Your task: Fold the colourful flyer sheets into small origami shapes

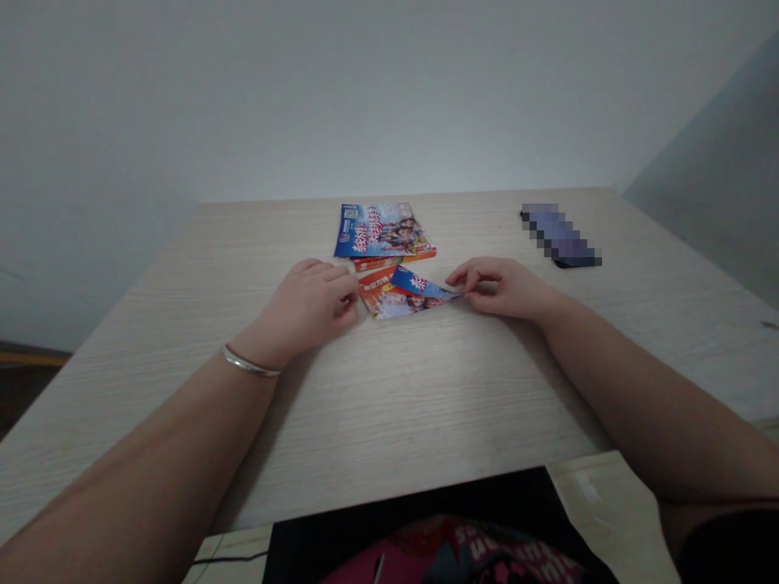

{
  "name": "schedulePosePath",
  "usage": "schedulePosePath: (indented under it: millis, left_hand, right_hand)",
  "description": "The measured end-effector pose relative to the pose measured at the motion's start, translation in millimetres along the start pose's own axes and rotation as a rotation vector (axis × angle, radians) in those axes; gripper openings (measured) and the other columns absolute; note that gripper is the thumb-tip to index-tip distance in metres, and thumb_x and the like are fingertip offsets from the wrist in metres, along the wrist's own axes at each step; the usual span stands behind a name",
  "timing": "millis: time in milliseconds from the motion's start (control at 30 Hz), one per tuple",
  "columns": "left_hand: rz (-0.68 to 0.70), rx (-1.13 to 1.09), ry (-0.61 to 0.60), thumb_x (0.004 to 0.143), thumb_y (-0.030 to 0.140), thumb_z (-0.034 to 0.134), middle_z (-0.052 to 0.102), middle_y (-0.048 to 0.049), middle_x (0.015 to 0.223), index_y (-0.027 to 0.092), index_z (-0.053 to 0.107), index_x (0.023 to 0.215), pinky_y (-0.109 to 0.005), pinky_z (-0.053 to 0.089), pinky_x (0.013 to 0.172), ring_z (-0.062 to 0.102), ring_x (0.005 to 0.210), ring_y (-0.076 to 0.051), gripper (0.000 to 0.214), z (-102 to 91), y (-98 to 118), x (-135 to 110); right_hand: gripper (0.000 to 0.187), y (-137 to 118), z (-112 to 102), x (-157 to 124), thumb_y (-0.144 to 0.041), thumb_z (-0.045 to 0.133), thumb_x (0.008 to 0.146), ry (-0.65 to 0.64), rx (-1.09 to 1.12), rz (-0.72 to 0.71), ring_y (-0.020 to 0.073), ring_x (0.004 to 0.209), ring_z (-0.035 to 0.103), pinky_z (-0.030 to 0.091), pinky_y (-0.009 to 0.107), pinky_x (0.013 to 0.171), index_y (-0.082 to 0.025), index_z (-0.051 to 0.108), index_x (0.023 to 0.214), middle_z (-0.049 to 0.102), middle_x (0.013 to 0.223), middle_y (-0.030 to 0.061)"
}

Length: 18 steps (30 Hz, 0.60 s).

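Note:
A printed leaflet (pixel 389 304), orange and picture-printed with a blue flap folded over it at an angle, lies on the table between my hands. My left hand (pixel 320 300), a silver bangle at its wrist, has its fingers curled closed at the leaflet's left edge; the exact grip of its fingertips is hidden. On the other side, my right hand (pixel 502 288) pinches the pointed right corner of the leaflet between thumb and fingers. Just behind lies a stack of similar leaflets (pixel 383 231), blue on top with white and red lettering, with orange edges showing beneath.
A phone (pixel 560 235), blurred by pixel blocks, lies at the back right of the pale wood table (pixel 389 405). A plain wall (pixel 389 97) rises behind the table. At the near edge are a black item (pixel 414 503) and a dark red printed cloth (pixel 426 556).

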<state>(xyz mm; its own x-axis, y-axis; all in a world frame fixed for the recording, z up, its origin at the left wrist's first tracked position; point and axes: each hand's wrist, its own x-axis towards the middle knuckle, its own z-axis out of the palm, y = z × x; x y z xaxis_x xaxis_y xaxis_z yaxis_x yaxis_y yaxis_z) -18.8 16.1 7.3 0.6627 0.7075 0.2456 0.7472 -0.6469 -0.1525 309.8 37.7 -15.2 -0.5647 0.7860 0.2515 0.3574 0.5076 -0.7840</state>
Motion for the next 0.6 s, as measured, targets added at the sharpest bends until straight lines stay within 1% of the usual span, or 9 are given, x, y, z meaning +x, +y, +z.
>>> schedulePosePath:
  millis: [67, 100, 167, 233, 300, 367, 467, 533, 600]
  left_hand:
    - [-0.025, -0.056, 0.043, 0.092, 0.026, 0.047, 0.068, -0.0085, 0.085, 0.017, 0.066, 0.085, -0.036, 0.046, 0.074, 0.061, 0.079, -0.022, 0.022, 0.6, -0.2, -0.3]
    - [-0.023, -0.089, 0.073, 0.094, 0.027, 0.045, 0.069, -0.0103, 0.092, 0.016, 0.068, 0.092, -0.037, 0.048, 0.077, 0.063, 0.085, -0.024, 0.025, 1.0, 0.6, -0.4]
    - [0.032, -0.152, 0.110, 0.098, 0.031, 0.045, 0.069, -0.0133, 0.113, 0.014, 0.068, 0.112, -0.040, 0.050, 0.090, 0.063, 0.104, -0.026, 0.032, 2.5, 3.5, -0.4]
    - [0.107, -0.182, 0.096, 0.099, 0.034, 0.047, 0.062, -0.0145, 0.135, 0.015, 0.063, 0.129, -0.044, 0.046, 0.104, 0.058, 0.121, -0.029, 0.039, 4.6, 6.8, 0.3]
    - [0.153, -0.188, 0.040, 0.101, 0.035, 0.047, 0.057, -0.0144, 0.144, 0.017, 0.060, 0.136, -0.049, 0.041, 0.110, 0.054, 0.128, -0.030, 0.042, 6.4, 9.5, 1.6]
    - [0.169, -0.200, 0.000, 0.102, 0.036, 0.045, 0.061, -0.0140, 0.139, 0.017, 0.062, 0.134, -0.053, 0.038, 0.111, 0.055, 0.126, -0.030, 0.041, 6.3, 10.9, 3.4]
    - [0.186, -0.200, -0.024, 0.102, 0.039, 0.045, 0.069, -0.0130, 0.117, 0.019, 0.070, 0.122, -0.052, 0.042, 0.104, 0.060, 0.110, -0.029, 0.039, 2.6, 11.2, 6.1]
    - [0.200, -0.194, -0.040, 0.102, 0.040, 0.045, 0.068, -0.0115, 0.106, 0.021, 0.073, 0.117, -0.049, 0.045, 0.098, 0.060, 0.100, -0.027, 0.038, -0.2, 11.6, 7.4]
    - [0.203, -0.196, -0.051, 0.101, 0.039, 0.046, 0.068, -0.0101, 0.100, 0.023, 0.074, 0.116, -0.046, 0.047, 0.093, 0.060, 0.095, -0.026, 0.035, -1.3, 12.5, 8.0]
  right_hand:
    - [0.007, 1.4, -0.3, 0.4, -0.021, 0.066, 0.075, -0.013, -0.014, 0.004, 0.0233, 0.104, 0.070, 0.057, 0.041, 0.088, -0.022, 0.059, 0.072, 0.074, 0.108, 0.0088]
    - [0.005, 1.9, -0.5, 1.0, -0.022, 0.066, 0.075, -0.027, -0.025, 0.001, 0.0232, 0.104, 0.070, 0.056, 0.041, 0.089, -0.022, 0.061, 0.073, 0.074, 0.110, 0.0087]
    - [0.002, 2.6, -1.5, 2.7, -0.024, 0.066, 0.076, -0.052, -0.048, -0.007, 0.0223, 0.101, 0.070, 0.056, 0.041, 0.089, -0.022, 0.064, 0.076, 0.075, 0.110, 0.0077]
    - [0.003, 2.3, -4.0, 4.5, -0.023, 0.065, 0.076, -0.065, -0.099, -0.033, 0.0220, 0.100, 0.071, 0.055, 0.041, 0.090, -0.023, 0.067, 0.079, 0.076, 0.109, 0.0067]
    - [0.007, 1.2, -8.3, 5.7, -0.020, 0.064, 0.074, -0.078, -0.180, -0.083, 0.0225, 0.101, 0.070, 0.054, 0.042, 0.093, -0.023, 0.068, 0.080, 0.076, 0.108, 0.0060]
    - [0.015, -0.2, -13.3, 6.1, -0.016, 0.062, 0.071, -0.109, -0.256, -0.124, 0.0233, 0.103, 0.069, 0.052, 0.043, 0.096, -0.023, 0.070, 0.082, 0.076, 0.111, 0.0057]
    - [0.025, -1.5, -18.0, 6.0, -0.012, 0.057, 0.070, -0.140, -0.312, -0.122, 0.0240, 0.107, 0.068, 0.052, 0.044, 0.097, -0.023, 0.071, 0.088, 0.074, 0.118, 0.0056]
    - [0.027, -1.8, -16.2, 6.8, -0.013, 0.055, 0.075, -0.092, -0.343, -0.102, 0.0248, 0.110, 0.067, 0.051, 0.046, 0.099, -0.023, 0.072, 0.094, 0.073, 0.119, 0.0066]
    - [0.027, -2.2, -10.0, 9.2, -0.019, 0.053, 0.084, -0.017, -0.396, -0.076, 0.0259, 0.110, 0.067, 0.050, 0.047, 0.101, -0.022, 0.072, 0.102, 0.074, 0.116, 0.0080]
